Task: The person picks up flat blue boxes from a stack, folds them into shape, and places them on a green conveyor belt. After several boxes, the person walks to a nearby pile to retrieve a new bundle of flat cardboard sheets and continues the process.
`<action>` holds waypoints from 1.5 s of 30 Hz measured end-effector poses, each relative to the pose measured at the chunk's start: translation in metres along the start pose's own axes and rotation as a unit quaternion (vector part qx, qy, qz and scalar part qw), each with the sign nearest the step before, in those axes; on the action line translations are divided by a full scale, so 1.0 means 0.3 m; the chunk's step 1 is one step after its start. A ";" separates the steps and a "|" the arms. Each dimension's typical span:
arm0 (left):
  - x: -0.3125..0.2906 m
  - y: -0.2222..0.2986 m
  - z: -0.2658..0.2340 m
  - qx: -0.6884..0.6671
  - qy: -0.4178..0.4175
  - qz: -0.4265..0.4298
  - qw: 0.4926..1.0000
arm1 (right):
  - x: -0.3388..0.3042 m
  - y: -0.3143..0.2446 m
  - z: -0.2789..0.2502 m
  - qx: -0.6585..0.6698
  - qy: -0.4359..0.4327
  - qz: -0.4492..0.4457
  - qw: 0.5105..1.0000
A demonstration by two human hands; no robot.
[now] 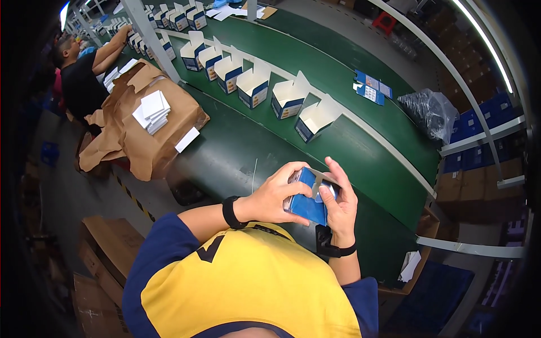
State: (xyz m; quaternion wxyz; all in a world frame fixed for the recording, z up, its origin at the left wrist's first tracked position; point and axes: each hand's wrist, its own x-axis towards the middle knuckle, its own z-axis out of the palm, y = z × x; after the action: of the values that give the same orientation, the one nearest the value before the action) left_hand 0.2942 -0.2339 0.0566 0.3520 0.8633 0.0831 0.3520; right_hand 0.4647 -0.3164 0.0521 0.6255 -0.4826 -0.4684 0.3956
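Carton (309, 210) sits above the table (225, 155); I see the left grip (274, 197) curled around it, right grip (342, 209) holding its right side, fingers partly spread. Judged step: carton shaping; next calls for steady support.

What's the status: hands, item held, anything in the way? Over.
Left hand, right hand: both gripping small blue cardboard box. Box tilted, partly covered. No obstruction seen; nearest open white-and-blue cardboard box stands beyond.
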 end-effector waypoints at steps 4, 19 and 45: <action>0.003 -0.006 0.005 -0.075 0.039 -0.022 0.996 | 0.017 0.018 -0.042 -0.215 -0.127 -0.266 0.931; 0.004 0.002 -0.051 0.035 -0.032 0.037 0.998 | 0.026 -0.012 0.018 -0.167 -0.117 0.046 0.978; 0.019 -0.072 -0.009 0.156 -0.089 0.261 0.949 | -0.060 0.141 -0.088 0.201 0.028 0.224 0.953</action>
State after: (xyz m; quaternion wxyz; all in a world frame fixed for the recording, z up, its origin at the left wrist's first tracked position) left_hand 0.2990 -0.2142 0.0465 0.1151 0.9266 -0.1231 0.3362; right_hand 0.4839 -0.3302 0.0047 0.6178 -0.4503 -0.2417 0.5976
